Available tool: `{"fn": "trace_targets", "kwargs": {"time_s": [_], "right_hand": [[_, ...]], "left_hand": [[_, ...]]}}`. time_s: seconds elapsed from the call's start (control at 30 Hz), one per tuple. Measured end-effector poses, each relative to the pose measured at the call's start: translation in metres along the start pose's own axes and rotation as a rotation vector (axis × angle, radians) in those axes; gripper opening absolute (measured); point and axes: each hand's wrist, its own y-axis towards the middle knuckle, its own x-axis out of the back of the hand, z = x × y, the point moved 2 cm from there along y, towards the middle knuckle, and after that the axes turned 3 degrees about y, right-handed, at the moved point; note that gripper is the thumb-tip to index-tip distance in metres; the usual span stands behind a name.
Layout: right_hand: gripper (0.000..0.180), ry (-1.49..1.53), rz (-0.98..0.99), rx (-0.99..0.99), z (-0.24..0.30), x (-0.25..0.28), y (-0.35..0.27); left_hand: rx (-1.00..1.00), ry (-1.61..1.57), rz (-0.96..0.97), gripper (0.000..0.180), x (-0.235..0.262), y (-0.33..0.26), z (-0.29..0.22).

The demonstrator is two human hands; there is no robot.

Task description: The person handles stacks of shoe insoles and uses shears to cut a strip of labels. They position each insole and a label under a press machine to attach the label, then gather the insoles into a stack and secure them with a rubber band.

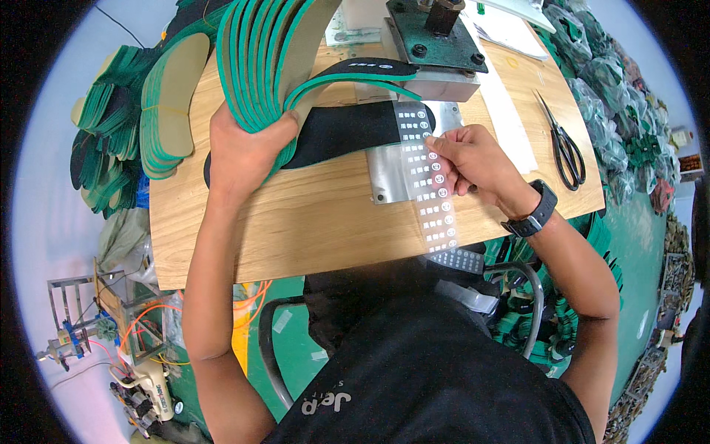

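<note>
My left hand (pixel 244 152) is closed round the lower end of a fanned stack of insoles (pixel 255 59) with tan faces and green edges. From that stack one black insole (pixel 355 69) with a small white mark bends away to the right. Flat on the table beneath lies another black insole (pixel 340 132), its right end on a metal plate (pixel 390 174) beside the heat press (pixel 436 63). A clear strip of white printed transfer labels (pixel 433 196) crosses that end and hangs past the table edge. My right hand (pixel 477 159) pinches the strip's edge near the insole.
Banded insoles (pixel 174 103) and more bundles (pixel 111 111) are piled at the left. Black-handled scissors (pixel 566 148) lie at the right of the wooden table (pixel 325 229). Plastic bags (pixel 592 89) fill the floor beyond. A metal chair frame (pixel 532 296) stands close to me.
</note>
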Motion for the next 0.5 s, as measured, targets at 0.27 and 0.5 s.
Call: {"fn": "trace_targets", "kwargs": {"time_s": [0.27, 0.5], "right_hand": [[0.033, -0.023, 0.031, 0.009, 0.0012, 0.0, 0.0027], [0.034, -0.037, 0.035, 0.001, -0.0008, 0.0009, 0.0041]], "left_hand": [[0.061, -0.001, 0.028, 0.02, -0.0003, 0.0008, 0.0007], [0.013, 0.002, 0.009, 0.02, -0.0013, 0.0009, 0.0019]]}}
